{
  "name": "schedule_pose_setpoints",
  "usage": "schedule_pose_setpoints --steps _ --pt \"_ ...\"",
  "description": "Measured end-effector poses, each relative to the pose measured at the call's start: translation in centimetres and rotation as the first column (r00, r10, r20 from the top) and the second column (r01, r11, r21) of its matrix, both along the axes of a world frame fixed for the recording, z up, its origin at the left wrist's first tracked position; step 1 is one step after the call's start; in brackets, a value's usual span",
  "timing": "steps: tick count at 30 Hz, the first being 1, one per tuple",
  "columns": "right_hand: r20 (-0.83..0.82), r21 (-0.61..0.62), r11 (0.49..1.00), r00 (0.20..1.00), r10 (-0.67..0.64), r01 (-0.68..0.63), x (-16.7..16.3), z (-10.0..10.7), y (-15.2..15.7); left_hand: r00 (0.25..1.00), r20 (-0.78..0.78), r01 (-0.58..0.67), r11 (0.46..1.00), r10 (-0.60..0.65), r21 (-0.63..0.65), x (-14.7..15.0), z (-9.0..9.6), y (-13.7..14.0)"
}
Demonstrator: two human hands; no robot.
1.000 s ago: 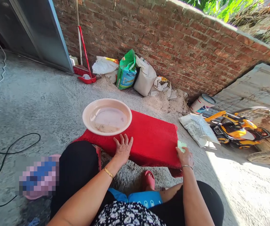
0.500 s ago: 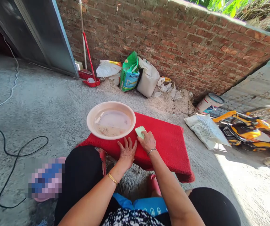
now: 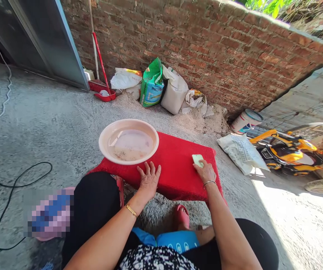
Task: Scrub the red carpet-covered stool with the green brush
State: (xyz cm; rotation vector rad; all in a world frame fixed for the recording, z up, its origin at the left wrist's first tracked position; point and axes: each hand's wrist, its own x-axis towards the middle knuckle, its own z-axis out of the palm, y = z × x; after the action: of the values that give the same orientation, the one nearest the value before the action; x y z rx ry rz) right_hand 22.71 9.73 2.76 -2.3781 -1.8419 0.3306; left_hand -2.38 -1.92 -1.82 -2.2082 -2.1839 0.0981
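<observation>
A red cloth covers a low bench in front of my knees. My left hand lies flat on its near edge, fingers spread, just below a basin. Towards the right end of the cloth, my right hand grips a pale green oblong block and presses it to the surface; its underside is hidden. The wide pale pink basin holds cloudy water with sediment at the bottom. It sits on the left end of the cloth, partly past the far edge.
A pink tub, partly blurred out, stands left of my leg near a black cable. Along the brick wall are a red dustpan, sacks and a bucket. A yellow toy excavator stands right.
My right hand has slid the pale green block right along the cloth, away from the basin. My left hand stays flat near the basin. The view has shifted slightly.
</observation>
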Motion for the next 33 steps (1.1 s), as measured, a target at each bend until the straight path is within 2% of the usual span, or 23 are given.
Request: schedule_pose_setpoints --steps 5,7,9,12,16,20,23,27,33 --pt "-0.007 -0.019 0.984 0.984 -0.180 0.180 6.7 -0.4 -0.5 0.999 0.039 -0.021 1.000 0.021 0.009 0.3 0.1 0.1" --pt "0.011 -0.036 0.968 0.969 -0.248 0.248 8.1 -0.4 -0.7 0.999 0.042 -0.023 1.000 0.023 0.003 0.4 0.4 0.0" --pt "0.023 -0.038 0.962 0.963 -0.269 0.270 8.2 -0.2 -0.9 0.999 0.048 -0.020 1.000 0.021 -0.007 0.4 0.6 0.0" --pt "-0.011 -0.007 0.985 0.985 -0.174 0.174 5.2 0.3 -1.1 0.996 0.083 -0.019 1.000 0.019 -0.004 0.4 0.7 -0.1" --pt "-0.068 0.039 0.998 0.996 0.053 -0.050 -3.1 0.9 -1.7 0.994 0.106 -0.024 0.999 0.022 0.022 0.3 0.3 -0.1" --pt "-0.045 0.065 0.947 0.947 0.319 -0.316 -11.7 1.1 -2.9 0.994 0.103 -0.019 1.000 0.020 -0.003 0.2 0.1 -0.2" --pt "-0.006 0.047 0.901 0.902 0.431 -0.431 -15.5 0.9 -3.5 0.991 0.134 -0.020 0.999 0.016 0.027 0.2 0.0 -0.4" --pt "0.017 0.021 0.892 0.892 0.451 -0.451 -15.8 0.5 -3.1 0.991 0.133 -0.009 0.998 0.001 0.061 0.2 -0.4 -0.4" --pt "0.034 -0.010 0.948 0.948 0.318 -0.318 -10.1 0.3 -0.6 0.992 0.124 0.010 0.999 -0.016 0.043 0.1 -0.6 -0.3"
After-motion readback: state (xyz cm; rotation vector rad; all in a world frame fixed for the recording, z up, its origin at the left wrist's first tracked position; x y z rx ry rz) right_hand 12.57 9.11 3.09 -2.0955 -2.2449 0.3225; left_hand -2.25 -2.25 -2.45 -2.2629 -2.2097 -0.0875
